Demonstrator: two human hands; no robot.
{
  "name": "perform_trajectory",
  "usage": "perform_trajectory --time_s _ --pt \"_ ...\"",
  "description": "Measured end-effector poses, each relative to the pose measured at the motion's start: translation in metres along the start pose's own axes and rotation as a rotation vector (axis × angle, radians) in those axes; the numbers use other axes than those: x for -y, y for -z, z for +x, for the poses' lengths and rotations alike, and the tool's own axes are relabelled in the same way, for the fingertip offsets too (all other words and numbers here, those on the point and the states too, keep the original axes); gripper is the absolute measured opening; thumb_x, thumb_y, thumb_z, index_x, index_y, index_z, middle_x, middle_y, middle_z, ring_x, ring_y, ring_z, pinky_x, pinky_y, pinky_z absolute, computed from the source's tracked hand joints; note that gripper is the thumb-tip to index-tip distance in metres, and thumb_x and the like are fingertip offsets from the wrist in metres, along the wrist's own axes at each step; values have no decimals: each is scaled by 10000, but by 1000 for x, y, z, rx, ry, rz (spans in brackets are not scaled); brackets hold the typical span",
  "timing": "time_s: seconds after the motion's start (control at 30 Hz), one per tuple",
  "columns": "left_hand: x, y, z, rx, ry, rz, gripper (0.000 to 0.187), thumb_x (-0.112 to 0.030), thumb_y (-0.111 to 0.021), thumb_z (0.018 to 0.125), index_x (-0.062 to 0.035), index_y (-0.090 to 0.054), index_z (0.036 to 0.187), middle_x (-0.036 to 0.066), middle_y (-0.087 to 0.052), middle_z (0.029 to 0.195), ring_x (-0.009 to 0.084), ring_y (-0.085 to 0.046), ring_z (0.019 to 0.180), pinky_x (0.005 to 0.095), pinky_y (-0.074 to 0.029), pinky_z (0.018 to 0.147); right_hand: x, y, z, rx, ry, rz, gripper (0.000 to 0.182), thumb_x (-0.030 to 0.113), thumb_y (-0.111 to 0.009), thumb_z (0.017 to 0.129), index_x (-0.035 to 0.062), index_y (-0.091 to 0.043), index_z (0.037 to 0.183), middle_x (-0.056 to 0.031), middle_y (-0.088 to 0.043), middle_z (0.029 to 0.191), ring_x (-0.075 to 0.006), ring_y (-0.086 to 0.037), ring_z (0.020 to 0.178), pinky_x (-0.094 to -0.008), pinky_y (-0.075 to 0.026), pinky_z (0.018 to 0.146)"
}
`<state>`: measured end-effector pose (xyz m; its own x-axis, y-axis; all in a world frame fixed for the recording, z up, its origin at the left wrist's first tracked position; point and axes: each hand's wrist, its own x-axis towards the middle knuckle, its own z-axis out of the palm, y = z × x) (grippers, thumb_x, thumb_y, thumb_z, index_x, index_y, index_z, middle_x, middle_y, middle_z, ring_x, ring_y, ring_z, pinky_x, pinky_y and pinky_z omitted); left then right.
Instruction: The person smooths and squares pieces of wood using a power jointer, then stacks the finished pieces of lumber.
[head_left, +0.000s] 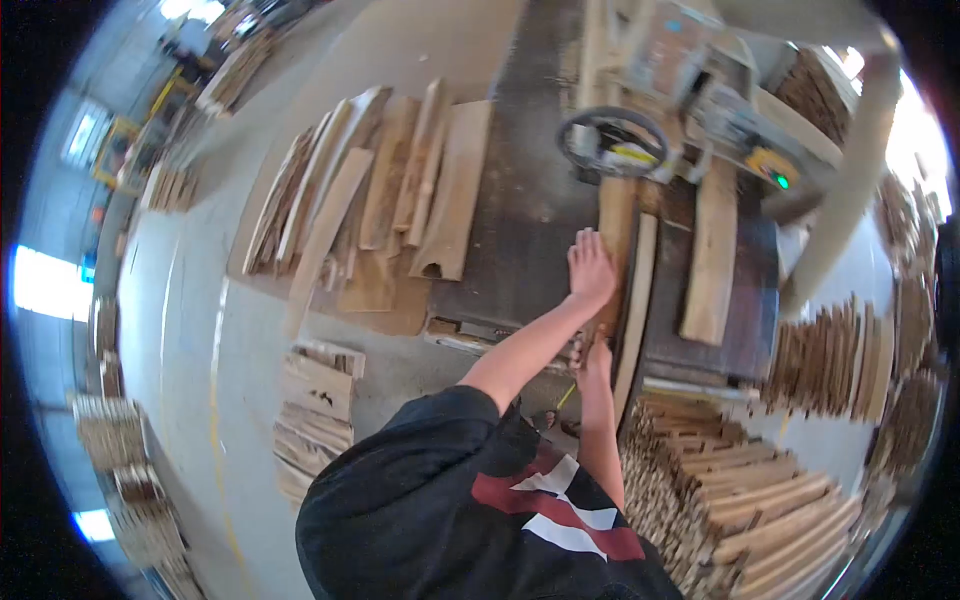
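My left hand [591, 268] lies flat and open on the plank [617, 225], fingers toward twelve o'clock. My right hand [597, 360] grips that plank's near end at six o'clock.

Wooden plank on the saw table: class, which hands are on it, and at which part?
Both hands are on the wooden plank: the left hand lies flat on its top, and the right hand holds its near end.

Three boards [711, 250] lie on the saw table [520, 250], with one handwheel [612, 142] and two hands [590, 270].
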<state>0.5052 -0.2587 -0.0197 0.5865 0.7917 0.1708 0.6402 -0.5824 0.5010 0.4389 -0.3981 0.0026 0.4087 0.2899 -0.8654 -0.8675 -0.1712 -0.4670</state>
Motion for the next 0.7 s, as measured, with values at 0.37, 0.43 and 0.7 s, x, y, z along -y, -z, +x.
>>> perform_trajectory --time_s 0.37,0.43,0.7 --pt "29 20 119 -336 -142 -552 228 -118 -658 879 -80 -683 1102 223 -554 1286 398 -525 1199 490 -446 968 85 -81 70 -130 227 -49 484 545 -411 1030 97 -569 935 -17 -554 649 -154 -538 512 -288 -353 380" --pt "68 63 126 -422 -146 -551 245 -79 -715 797 -71 -693 1041 203 -593 1238 401 -555 1155 496 -459 956 102 -98 68 -147 264 -53 498 548 -419 1026 87 -567 913 -32 -560 650 -156 -538 510 -297 -347 388" --pt "294 199 124 -456 218 160 522 -272 -745 816 -102 -584 1282 246 -504 1341 455 -440 1280 549 -421 988 161 -141 116 -140 296 -120 533 570 -406 1021 93 -574 853 -33 -601 677 -150 -530 506 -300 -335 397"
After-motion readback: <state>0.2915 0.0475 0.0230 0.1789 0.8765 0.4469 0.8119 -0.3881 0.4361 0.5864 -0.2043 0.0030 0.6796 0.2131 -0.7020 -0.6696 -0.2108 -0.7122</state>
